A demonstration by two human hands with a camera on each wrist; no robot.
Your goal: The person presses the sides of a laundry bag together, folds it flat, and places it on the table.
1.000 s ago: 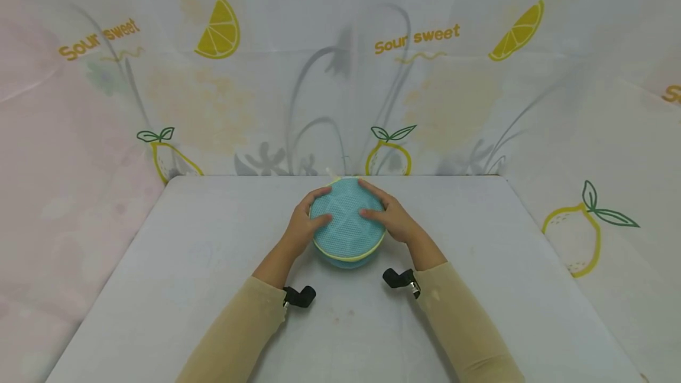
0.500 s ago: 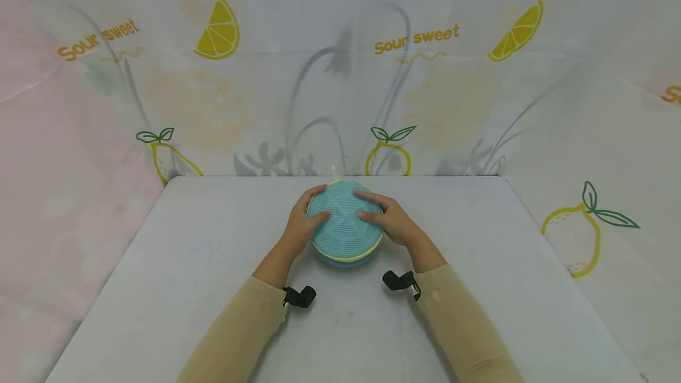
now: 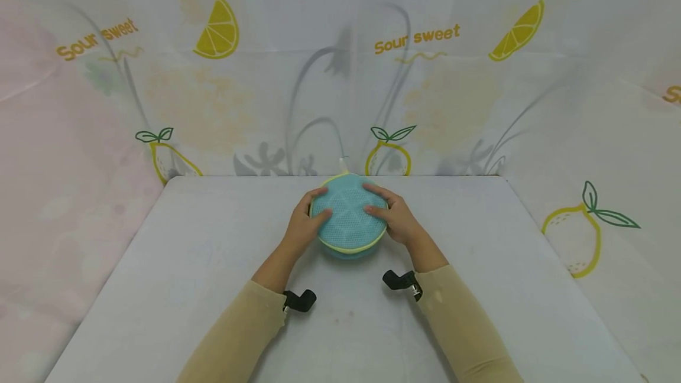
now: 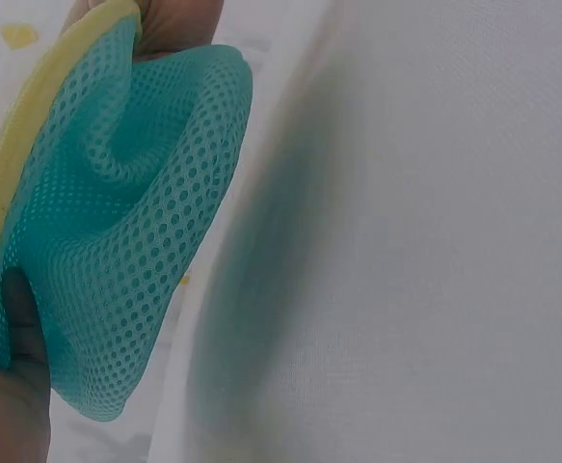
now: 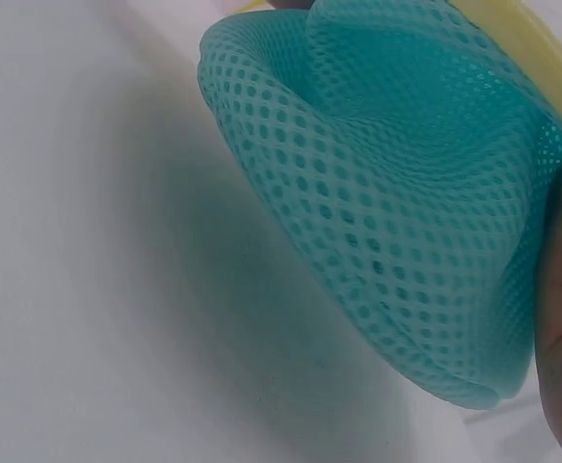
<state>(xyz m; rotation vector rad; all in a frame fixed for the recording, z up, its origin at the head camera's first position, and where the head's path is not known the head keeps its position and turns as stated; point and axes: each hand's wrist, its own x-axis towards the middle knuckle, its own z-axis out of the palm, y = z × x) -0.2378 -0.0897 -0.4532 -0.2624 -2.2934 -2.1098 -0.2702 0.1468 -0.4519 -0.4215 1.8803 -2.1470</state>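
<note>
White table (image 3: 213, 241): above it, left hand (image 3: 305, 220) and right hand (image 3: 396, 217) gripped one blue mesh bag (image 3: 349, 223) at opposite sides, seemingly for balance.

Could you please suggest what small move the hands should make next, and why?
Probably lower the blue mesh bag gently onto the white table: the left hand and right hand grip its opposite sides, and the wrist views show it clear of the surface.
</note>
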